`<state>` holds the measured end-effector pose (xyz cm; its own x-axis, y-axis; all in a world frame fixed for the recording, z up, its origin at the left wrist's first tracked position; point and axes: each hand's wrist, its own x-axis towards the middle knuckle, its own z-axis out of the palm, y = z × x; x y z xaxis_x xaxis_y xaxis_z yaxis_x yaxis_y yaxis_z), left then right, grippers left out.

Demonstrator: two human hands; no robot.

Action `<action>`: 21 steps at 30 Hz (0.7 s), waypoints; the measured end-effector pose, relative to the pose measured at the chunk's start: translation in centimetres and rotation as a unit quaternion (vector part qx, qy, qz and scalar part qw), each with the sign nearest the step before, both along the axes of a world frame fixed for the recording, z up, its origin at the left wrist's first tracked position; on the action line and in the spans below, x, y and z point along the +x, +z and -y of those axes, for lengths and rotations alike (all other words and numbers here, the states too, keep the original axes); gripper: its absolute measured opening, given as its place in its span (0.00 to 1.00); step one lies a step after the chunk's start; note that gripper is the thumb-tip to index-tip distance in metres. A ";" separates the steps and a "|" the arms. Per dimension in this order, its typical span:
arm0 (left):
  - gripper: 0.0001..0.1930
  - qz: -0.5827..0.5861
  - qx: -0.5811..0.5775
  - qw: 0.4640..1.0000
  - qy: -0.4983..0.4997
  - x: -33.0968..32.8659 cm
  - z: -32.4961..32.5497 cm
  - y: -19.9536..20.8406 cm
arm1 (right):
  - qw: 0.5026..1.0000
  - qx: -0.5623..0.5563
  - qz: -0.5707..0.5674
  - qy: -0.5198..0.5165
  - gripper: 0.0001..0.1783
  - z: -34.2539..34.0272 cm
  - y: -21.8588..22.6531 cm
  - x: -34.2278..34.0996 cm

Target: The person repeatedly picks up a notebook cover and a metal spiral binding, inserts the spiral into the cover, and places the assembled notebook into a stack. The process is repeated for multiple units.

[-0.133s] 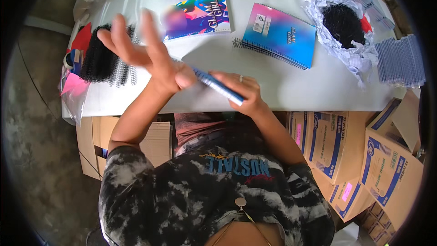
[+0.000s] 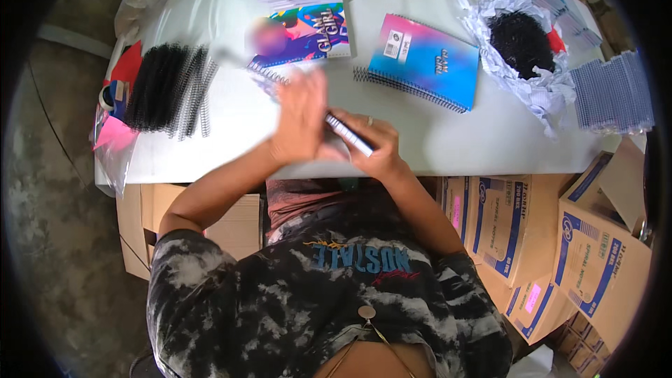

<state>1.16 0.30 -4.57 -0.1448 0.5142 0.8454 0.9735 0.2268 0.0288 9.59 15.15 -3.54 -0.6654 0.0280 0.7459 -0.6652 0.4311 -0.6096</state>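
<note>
My right hand [image 2: 374, 141] grips a thin notebook [image 2: 350, 134] by its near end, with its edge turned up toward me. A wire coil [image 2: 269, 75] sticks out past the notebook's far left end, its tip blurred. Against the notebook's left part lies my left hand [image 2: 301, 119], smeared by motion, fingers stretched out and thumb apart; it hides that part. Beyond the hands lies a colourful notebook stack [image 2: 301, 38]. To its right rests a pink and blue notebook pile [image 2: 423, 63] with coils jutting from its left end.
Black wire coils [image 2: 164, 91] lie at the table's left, beside blue tape [image 2: 112, 98]. At right, crumpled white paper [image 2: 483, 35] surrounds a black coil heap [image 2: 521, 42], with bound notebooks [image 2: 612, 91] beside it. Cardboard boxes [image 2: 595, 266] stand below the table's right edge.
My left hand has swung right and down from its raised, spread position onto the notebook. The coil at the far end now shows. My right hand keeps its hold.
</note>
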 end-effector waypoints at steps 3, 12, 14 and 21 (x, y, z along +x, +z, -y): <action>0.55 -0.175 -0.099 0.975 -0.094 1.8 1.9 1.7 | 0.999 -0.020 0.039 -0.030 0.25 0.5 -0.2 0.7; 0.45 -0.084 -0.067 0.989 -0.106 1.8 -0.6 -0.7 | 0.999 -0.018 -0.014 -0.038 0.25 -1.4 -1.1 -1.1; 0.44 0.003 0.001 0.999 -0.043 0.8 -0.7 1.3 | 0.999 0.005 0.006 -0.034 0.25 -0.7 -0.5 -0.5; 0.48 0.084 -0.095 0.987 -0.094 4.8 -1.2 -2.1 | 0.998 -0.039 0.041 -0.010 0.31 -1.7 -0.6 -0.1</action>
<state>5.92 1.54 -6.65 -0.1618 0.6925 0.7030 0.9839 0.0588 0.1686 9.46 16.84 -4.16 -0.7225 0.0982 0.6843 -0.6040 0.3921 -0.6939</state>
